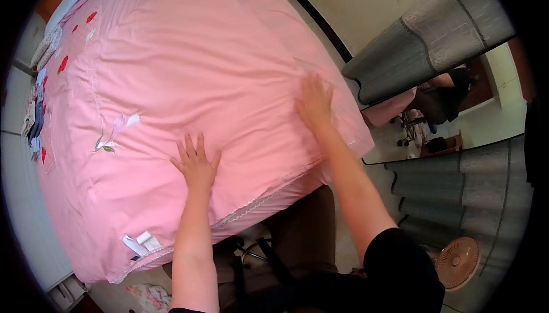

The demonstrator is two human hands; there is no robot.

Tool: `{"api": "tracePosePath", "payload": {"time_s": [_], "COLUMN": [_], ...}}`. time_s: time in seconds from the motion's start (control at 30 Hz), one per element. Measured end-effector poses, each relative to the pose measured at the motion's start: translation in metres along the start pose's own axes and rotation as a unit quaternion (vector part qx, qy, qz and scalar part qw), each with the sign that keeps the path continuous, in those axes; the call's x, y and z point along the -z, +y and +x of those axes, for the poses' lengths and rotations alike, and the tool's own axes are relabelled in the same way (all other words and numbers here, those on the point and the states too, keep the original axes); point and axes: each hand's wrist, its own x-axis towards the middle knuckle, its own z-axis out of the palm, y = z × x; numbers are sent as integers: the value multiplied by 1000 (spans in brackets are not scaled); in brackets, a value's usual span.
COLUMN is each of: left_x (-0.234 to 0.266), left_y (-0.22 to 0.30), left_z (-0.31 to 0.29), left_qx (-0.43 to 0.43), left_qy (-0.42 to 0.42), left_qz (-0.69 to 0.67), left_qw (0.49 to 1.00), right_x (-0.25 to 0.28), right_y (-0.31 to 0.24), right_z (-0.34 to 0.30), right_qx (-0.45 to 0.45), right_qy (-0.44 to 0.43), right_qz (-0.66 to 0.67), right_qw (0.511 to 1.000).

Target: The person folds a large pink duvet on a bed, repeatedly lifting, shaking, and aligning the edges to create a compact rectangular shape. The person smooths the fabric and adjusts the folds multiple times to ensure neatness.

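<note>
A pink quilt (171, 55) with wrinkles and a lace-trimmed near edge covers the bed. My left hand (196, 162) rests palm down on it near the front edge, fingers spread. Farther off and to the right, my right hand (315, 102) is over the quilt by its right side. It is blurred, but its fingers appear stretched out, with nothing visible in them. Left of my left hand, an embroidered flower (116, 130) decorates the quilt. White fabric labels (143, 243) lie at its near left corner.
Grey curtains (423, 32) and a mirror (452, 101) stand on the right. A round brown fan (458, 263) is at lower right. Folded clothes (35, 121) lie along the bed's left edge, beside a pale cabinet (23, 198). A patterned cloth (150, 297) is on the floor.
</note>
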Motion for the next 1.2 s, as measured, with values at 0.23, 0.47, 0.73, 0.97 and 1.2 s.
{"api": "tracePosePath", "payload": {"time_s": [0.23,0.47,0.73,0.97,1.2], "left_x": [22,6,-1,26,35], "left_y": [27,5,-1,66,137], "left_z": [-37,-65,-68,-66,-91], "left_qx": [-4,-11,-44,-115,-243], "left_qy": [-33,-46,-23,-95,-128], "left_qz": [-28,-3,22,-104,-247], "left_qw": [999,999,999,983,929], "right_x": [34,-11,-21,38,54], "right_y": [-110,-15,67,79,71], "right_z": [-62,-44,-37,-62,-124], "right_qx": [173,100,-18,136,210], "right_qy": [-106,-84,-157,-41,-173], "right_qz": [273,182,100,255,267], "right_qw": [940,975,982,956,925]}}
